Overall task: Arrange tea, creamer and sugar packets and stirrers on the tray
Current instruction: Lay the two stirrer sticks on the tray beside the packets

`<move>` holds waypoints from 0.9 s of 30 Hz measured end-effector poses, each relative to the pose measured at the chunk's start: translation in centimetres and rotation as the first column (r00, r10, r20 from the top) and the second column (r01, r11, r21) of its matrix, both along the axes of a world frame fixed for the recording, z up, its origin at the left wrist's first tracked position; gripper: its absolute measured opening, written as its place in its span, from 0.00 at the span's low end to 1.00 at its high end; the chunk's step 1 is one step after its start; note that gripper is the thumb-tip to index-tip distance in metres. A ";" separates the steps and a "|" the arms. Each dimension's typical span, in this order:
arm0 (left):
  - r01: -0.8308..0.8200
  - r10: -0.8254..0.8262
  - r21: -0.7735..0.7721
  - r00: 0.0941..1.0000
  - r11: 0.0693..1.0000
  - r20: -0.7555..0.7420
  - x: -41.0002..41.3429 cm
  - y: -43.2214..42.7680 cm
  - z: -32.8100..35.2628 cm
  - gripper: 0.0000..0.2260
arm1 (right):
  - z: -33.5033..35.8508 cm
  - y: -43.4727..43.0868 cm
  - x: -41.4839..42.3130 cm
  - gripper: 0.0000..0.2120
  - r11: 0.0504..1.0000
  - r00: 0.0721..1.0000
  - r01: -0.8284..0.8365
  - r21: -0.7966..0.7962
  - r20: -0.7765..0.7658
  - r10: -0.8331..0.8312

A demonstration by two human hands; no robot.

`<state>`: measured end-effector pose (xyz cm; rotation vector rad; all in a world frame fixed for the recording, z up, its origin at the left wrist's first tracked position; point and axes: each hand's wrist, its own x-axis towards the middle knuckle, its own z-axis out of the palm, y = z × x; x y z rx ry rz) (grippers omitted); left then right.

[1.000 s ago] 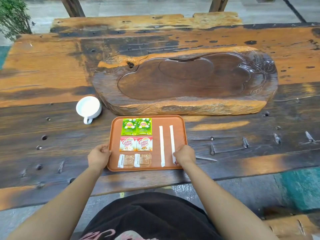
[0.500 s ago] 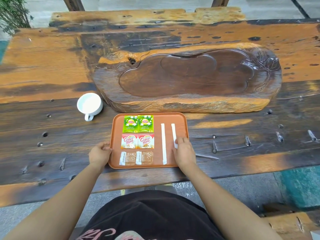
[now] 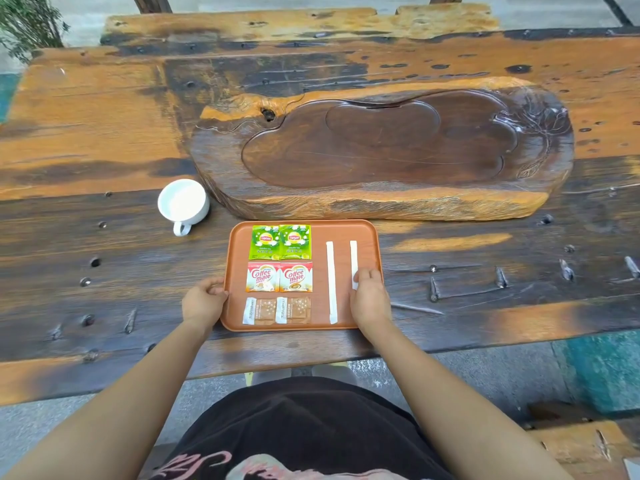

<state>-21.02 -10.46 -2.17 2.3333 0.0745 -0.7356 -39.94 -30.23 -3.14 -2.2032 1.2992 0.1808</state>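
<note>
An orange tray [image 3: 341, 271] lies near the table's front edge. On its left half sit two green tea packets [image 3: 280, 242] at the far end, two Coffee mate creamer packets [image 3: 279, 277] in the middle and two brown sugar packets [image 3: 276, 310] nearest me. Two white stirrers lie lengthwise on the right half, the left stirrer [image 3: 331, 282] fully visible. My right hand [image 3: 369, 296] pinches the right stirrer [image 3: 353, 254] about halfway along and hides its near half. My left hand [image 3: 204, 301] grips the tray's left rim.
A white cup [image 3: 183, 202] stands left of the tray's far corner. A big carved wooden slab [image 3: 381, 150] lies just behind the tray. The worn plank table [image 3: 104, 271] has nail heads and holes. A plant [image 3: 27, 22] is at the far left.
My right hand has slid away from me along the right stirrer, from its near end to about its middle. The left hand stays on the tray's rim.
</note>
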 end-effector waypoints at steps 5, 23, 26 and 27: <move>-0.001 0.001 -0.006 1.000 1.000 0.005 0.1 0.1 -0.1 0.13 | 0.3 0.3 0.0 0.11 0.998 0.999 -0.017 -0.061 0.041 0.019; -0.010 0.010 -0.020 1.000 1.000 -0.019 -0.1 -0.2 0.4 0.13 | -0.1 1.9 1.5 0.18 0.945 0.940 -0.327 -0.029 0.097 0.328; -0.010 0.010 -0.018 1.000 1.000 -0.023 -0.1 -0.3 0.6 0.13 | 0.1 2.0 1.6 0.17 0.947 0.938 -0.321 -0.003 0.134 0.319; -0.012 0.011 -0.019 1.000 1.000 -0.028 -0.1 -0.3 0.6 0.13 | 0.3 1.8 1.5 0.17 0.954 0.941 -0.299 0.002 0.167 0.294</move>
